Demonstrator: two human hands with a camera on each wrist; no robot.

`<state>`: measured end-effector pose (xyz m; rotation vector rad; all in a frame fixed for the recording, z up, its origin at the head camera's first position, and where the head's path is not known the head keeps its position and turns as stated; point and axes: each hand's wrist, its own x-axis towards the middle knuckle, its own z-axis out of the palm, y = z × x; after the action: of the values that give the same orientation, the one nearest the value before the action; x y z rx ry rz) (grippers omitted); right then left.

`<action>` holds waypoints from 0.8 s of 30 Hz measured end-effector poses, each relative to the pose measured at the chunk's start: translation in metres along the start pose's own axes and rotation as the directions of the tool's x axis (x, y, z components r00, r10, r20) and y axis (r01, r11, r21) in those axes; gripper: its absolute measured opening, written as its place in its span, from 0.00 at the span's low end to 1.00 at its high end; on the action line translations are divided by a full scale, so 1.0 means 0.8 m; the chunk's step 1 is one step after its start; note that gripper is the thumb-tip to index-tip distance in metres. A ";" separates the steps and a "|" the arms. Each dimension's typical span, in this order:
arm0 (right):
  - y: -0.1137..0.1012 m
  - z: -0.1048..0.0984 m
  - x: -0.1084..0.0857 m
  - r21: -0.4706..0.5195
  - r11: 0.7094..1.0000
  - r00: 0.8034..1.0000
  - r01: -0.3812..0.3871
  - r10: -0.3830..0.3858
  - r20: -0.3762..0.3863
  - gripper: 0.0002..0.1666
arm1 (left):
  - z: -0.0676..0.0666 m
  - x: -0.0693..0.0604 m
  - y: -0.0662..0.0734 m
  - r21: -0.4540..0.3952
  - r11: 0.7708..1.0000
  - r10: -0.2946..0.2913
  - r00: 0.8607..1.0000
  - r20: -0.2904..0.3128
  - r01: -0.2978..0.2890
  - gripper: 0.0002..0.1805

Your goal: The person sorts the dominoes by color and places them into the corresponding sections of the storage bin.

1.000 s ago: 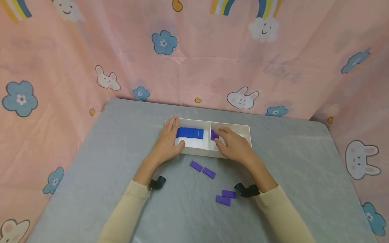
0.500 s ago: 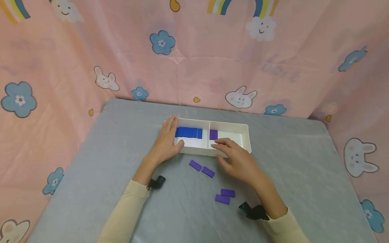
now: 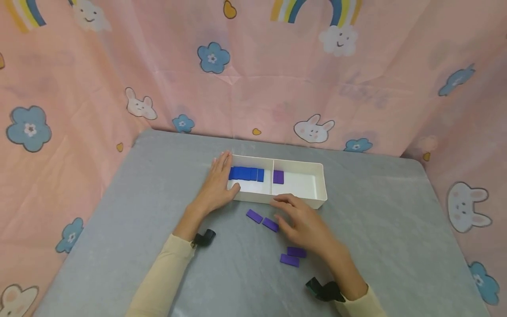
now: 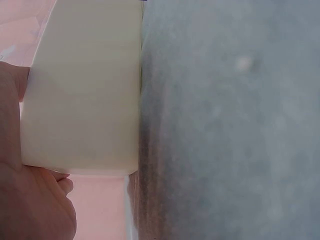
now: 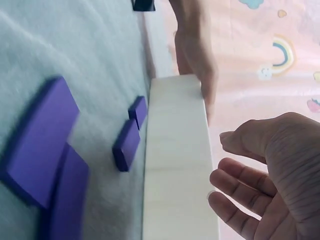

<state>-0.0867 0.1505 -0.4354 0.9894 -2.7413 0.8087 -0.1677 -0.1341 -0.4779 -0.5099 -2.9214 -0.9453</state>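
Note:
A white two-compartment box lies on the grey cloth. My left hand holds its left end, fingers along the end wall and thumb over the front rim; in the left wrist view the box wall fills the space beside the palm. Blue tiles lie in a row in the left compartment. Purple tiles sit against the divider in the right one. My right hand, loosely bent with nothing held, hovers before the front wall, fingertips near a loose purple tile. Another purple tile lies beside it.
Nearer me, two more purple tiles, one behind and one in front, lie side by side left of my right wrist. A grey cloth covers the table. Behind it hangs a pink patterned curtain.
My right hand has withdrawn from the purple tiles in the right compartment, moving back over the front wall toward the loose tiles. My left hand stays at the box's left end.

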 end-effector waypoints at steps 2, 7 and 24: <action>-0.003 0.004 -0.004 0.003 1.000 1.000 -0.001 0.001 0.003 0.23 | 0.000 0.000 0.000 -0.008 1.000 -0.006 1.000 0.006 0.006 0.51; -0.007 0.017 -0.004 0.022 1.000 1.000 0.020 -0.020 0.023 0.21 | -0.006 -0.002 0.001 -0.034 0.999 -0.029 0.999 0.017 0.030 0.51; -0.004 0.041 -0.009 -0.017 1.000 0.987 -0.019 0.022 0.160 0.19 | -0.002 0.000 0.001 -0.003 1.000 -0.011 1.000 0.011 0.011 0.52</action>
<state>-0.0769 0.1358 -0.4640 1.0689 -2.8914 0.7409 -0.1676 -0.1349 -0.4760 -0.5010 -2.9355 -0.9517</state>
